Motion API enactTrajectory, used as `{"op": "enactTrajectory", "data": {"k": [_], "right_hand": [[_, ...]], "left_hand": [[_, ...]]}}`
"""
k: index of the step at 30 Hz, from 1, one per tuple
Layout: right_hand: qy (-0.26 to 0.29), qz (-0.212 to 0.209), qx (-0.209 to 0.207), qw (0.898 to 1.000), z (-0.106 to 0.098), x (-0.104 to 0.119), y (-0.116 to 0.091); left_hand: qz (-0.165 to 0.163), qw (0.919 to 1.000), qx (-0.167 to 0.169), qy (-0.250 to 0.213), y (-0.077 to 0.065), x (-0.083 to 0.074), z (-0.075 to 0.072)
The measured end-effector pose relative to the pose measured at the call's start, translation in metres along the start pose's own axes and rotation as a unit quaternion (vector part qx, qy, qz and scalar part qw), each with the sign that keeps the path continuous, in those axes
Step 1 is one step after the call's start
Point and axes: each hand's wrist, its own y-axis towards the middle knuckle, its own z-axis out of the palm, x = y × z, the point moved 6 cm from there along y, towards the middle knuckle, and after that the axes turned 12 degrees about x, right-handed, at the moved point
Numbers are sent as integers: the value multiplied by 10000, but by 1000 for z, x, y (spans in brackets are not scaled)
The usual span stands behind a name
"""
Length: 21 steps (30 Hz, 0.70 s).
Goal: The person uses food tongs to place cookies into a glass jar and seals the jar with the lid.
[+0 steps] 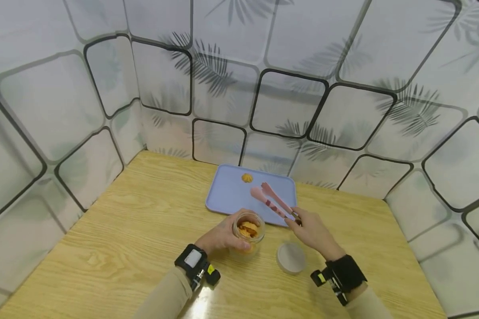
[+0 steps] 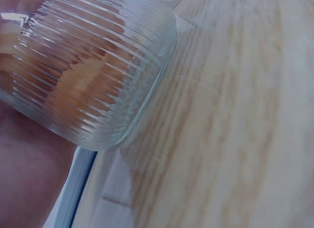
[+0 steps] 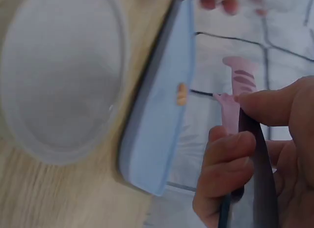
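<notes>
My left hand (image 1: pixel 228 232) grips a ribbed glass jar (image 1: pixel 245 252) around its side, near the front edge of a blue tray. Orange-brown cookies (image 1: pixel 248 229) lie inside, seen through the jar's uncovered mouth. In the left wrist view the ribbed jar (image 2: pixel 98 75) shows cookies through its wall. A pair of pink tongs (image 1: pixel 273 201) with dark handles is held in my right hand (image 1: pixel 313 228), its tips apart over the tray with nothing between them. One cookie (image 1: pixel 246 177) rests on the blue tray (image 1: pixel 227 190) toward the back.
A round, pale lid (image 1: pixel 291 258) lies on the wooden table (image 1: pixel 143 221), right of the jar and below my right hand. Behind the table hangs a patterned curtain (image 1: pixel 223 79), which also runs along both sides.
</notes>
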Motion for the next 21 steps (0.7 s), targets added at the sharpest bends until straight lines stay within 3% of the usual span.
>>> {"op": "enactTrajectory", "data": {"k": [8, 21], "right_hand": [[-408, 796, 192, 9958, 17, -19, 58], [-659, 969, 56, 9931, 19, -15, 103]], "left_hand": [[3, 10000, 20, -13, 3, -2, 1], [40, 9999, 87, -76, 1, 0, -1]]}}
